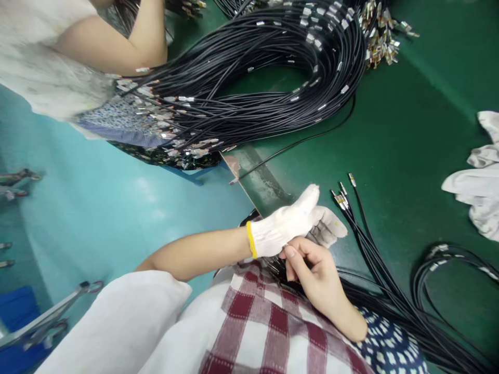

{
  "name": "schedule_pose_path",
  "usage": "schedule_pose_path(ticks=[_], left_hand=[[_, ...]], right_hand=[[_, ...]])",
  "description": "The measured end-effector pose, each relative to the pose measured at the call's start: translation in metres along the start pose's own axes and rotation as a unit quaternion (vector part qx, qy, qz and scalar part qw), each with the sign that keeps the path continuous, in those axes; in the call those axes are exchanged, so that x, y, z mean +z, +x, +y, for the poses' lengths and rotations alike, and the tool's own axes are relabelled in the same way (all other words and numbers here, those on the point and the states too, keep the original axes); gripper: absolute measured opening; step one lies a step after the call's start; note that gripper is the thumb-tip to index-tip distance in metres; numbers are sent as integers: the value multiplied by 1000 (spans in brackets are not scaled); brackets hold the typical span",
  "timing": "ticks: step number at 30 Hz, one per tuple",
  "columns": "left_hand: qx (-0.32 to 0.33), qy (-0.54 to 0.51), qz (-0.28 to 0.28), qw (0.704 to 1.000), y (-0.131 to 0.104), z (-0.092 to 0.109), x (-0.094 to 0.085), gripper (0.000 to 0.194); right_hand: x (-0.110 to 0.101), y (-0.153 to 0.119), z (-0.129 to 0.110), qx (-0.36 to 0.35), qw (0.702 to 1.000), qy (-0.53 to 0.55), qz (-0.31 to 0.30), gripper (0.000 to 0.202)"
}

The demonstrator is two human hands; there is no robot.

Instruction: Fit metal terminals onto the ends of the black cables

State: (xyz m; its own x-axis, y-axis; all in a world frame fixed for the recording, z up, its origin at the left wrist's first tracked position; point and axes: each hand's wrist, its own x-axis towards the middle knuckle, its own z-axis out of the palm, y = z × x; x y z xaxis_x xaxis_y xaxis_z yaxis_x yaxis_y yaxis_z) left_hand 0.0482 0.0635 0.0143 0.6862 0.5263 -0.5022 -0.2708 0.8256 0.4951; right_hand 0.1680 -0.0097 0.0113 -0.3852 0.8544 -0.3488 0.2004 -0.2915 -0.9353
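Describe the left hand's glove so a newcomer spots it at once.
Find the green table; at its near side, the left hand and bare right hand are close together above checked cloth. The white glove covers that left hand. Unlike the white fabric lying farther right, it is worn and shows a yellow cuff band.

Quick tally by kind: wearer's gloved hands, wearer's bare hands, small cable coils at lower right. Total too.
Gloved left hand: 1
Bare right hand: 1
Small cable coil, cut off by the frame edge: 1
Total: 3
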Motion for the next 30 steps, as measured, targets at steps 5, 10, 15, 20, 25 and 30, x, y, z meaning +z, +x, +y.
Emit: schedule_pose_path(ticks=[5,10,15,20,25,30], left_hand=[[-17,11,2,1000,4,-1,0,80],[-25,5,-8,1000,3,3,1,78],[-34,14,-8,999,5,0,-2,78],[-38,-3,-3,999,8,-5,-4,83],[-39,-48,34,998,8,-1,0,82],[-2,52,21,998,0,13,-5,82]], right_hand=[[0,-1,3,-7,1000,6,10,33],[1,0,1,-15,1000,0,18,33],[2,0,-1,-16,1000,-1,20,34],[1,-1,2,-18,1000,5,16,33],[-3,-5,9,-19,999,40,-16,29],[-8,-9,3,-89,993,-57,-45,26]])
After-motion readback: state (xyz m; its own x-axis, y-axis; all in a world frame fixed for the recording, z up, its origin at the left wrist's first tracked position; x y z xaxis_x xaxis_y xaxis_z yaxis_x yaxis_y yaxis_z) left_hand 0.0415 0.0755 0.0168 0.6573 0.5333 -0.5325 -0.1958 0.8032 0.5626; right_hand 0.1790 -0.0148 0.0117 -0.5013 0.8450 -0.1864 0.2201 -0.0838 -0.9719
